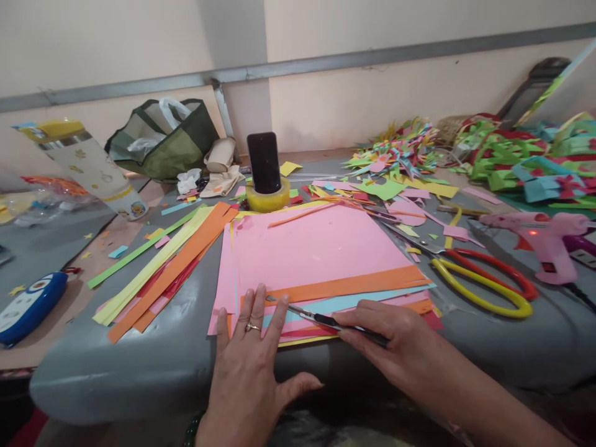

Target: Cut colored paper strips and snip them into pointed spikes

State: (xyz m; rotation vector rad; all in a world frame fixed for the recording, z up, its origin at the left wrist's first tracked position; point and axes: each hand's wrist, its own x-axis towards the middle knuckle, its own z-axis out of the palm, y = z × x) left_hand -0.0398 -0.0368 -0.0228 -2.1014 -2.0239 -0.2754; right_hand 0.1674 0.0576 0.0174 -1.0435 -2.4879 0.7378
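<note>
My left hand (251, 347) lies with fingers spread on the near left part of a stack of coloured paper, a ring on one finger. A large pink sheet (316, 248) tops the stack. Across its near side runs an orange paper strip (344, 284), with a light blue strip (326, 304) just below it. In my right hand (391, 335) is a utility knife (326, 320), gripped by its dark handle and pointing left. Its blade tip reaches close to my left fingertips, over the strips; whether it touches the paper I cannot tell.
Cut paper strips (177, 264) lie left of the stack. On the right are scissors (484, 282) and a pink glue gun (549, 239) with its light on. A phone (264, 162) stands on a yellow tape roll (267, 197) behind. A tumbler (93, 167) and a bag (162, 139) stand back left.
</note>
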